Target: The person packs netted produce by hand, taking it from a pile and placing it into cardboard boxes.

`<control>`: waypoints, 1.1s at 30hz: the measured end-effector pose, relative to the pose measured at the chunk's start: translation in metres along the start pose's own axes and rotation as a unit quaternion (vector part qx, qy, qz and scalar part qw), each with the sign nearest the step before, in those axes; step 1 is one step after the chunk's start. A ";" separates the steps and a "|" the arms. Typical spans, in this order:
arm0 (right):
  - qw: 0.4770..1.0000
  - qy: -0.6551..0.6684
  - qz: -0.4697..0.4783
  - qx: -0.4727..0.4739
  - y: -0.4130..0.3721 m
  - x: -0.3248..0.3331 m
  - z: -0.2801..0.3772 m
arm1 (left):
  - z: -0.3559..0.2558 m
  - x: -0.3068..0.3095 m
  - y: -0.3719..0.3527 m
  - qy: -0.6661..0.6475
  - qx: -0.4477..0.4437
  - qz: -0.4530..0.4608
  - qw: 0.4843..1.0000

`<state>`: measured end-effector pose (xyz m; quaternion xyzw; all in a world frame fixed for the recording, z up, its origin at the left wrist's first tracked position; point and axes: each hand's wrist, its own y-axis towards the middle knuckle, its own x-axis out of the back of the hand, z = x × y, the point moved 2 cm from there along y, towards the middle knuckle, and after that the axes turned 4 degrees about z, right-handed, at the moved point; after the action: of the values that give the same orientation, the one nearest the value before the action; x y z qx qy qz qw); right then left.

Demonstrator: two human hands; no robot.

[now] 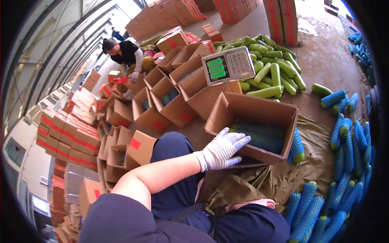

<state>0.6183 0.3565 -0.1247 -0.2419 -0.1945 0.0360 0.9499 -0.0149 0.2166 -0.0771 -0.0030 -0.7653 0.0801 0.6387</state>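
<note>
My left hand (223, 150), in a striped white glove, reaches across to an open cardboard box (259, 103). Its fingers are spread over the box's near left edge, with nothing held in them. Inside the box lie several long green gourds in blue foam nets (259, 135), partly hidden by the hand and the box wall. A digital scale display (228, 65) with green lit panels stands just beyond the box. One netted gourd (298, 148) is against the box's right side. My right hand is outside the picture.
Bare green gourds (279, 69) are heaped behind the scale. Netted gourds (348, 150) lie in piles along the right. Rows of open boxes (172, 109) and stacked closed cartons (69, 131) fill the left. A co-worker (125, 56) bends over boxes there. A brown sheet (312, 141) covers the floor.
</note>
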 end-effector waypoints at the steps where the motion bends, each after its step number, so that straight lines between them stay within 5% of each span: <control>1: 0.998 0.004 0.048 0.031 -0.002 -0.011 0.007 | 0.001 0.001 -0.001 -0.004 -0.008 -0.009 1.000; 2: 0.989 0.028 0.133 0.062 -0.019 -0.054 0.056 | 0.002 0.003 -0.002 -0.011 -0.018 -0.017 1.000; 3: 0.991 0.022 0.113 0.062 -0.024 -0.086 0.086 | 0.002 0.013 -0.003 -0.008 -0.021 -0.003 1.000; 5: 0.945 -0.064 0.244 0.210 -0.030 -0.154 0.147 | -0.004 0.033 -0.008 -0.015 -0.044 0.037 0.998; 6: 0.940 -0.108 0.265 0.186 -0.050 -0.191 0.194 | 0.001 0.032 -0.008 -0.038 -0.071 0.042 0.996; 7: 0.916 -0.131 0.225 0.305 -0.058 -0.230 0.224 | 0.002 0.032 -0.010 -0.049 -0.078 0.045 0.995; 9: 0.837 -0.298 0.305 0.343 -0.059 -0.289 0.276 | 0.005 0.035 -0.019 -0.036 -0.085 0.041 0.995; 12: 0.721 -0.419 0.329 0.443 -0.045 -0.378 0.312 | 0.004 0.034 -0.029 -0.042 -0.083 0.038 0.995; 15: 0.654 -0.530 0.339 0.420 -0.032 -0.460 0.325 | 0.003 0.030 -0.035 -0.040 -0.074 0.034 0.996; 18: 0.608 -0.490 0.302 0.548 0.012 -0.517 0.291 | 0.005 0.030 -0.036 -0.046 -0.073 0.031 0.996; 20: 0.653 -0.499 0.200 0.533 0.009 -0.523 0.287 | 0.007 0.035 -0.038 -0.061 -0.072 0.037 0.995; 22: 0.721 -0.405 0.198 0.526 0.003 -0.510 0.287 | 0.012 0.047 -0.042 -0.111 -0.076 0.029 0.991; 24: 0.756 -0.319 0.174 0.545 -0.010 -0.474 0.290 | 0.031 0.072 -0.053 -0.161 -0.107 -0.084 0.978; 28: 0.842 -0.269 0.079 0.461 0.002 -0.405 0.268 | 0.085 0.111 -0.054 -0.452 -0.031 -0.217 0.865; 33: 0.890 -0.359 0.071 0.271 0.029 -0.385 0.232 | 0.148 0.076 -0.006 -0.326 0.179 -0.077 0.925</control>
<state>0.1741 0.4234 -0.0864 0.0417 -0.4876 0.2387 0.8388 -0.1725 0.2009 -0.0277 0.1964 -0.9019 0.1634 0.3482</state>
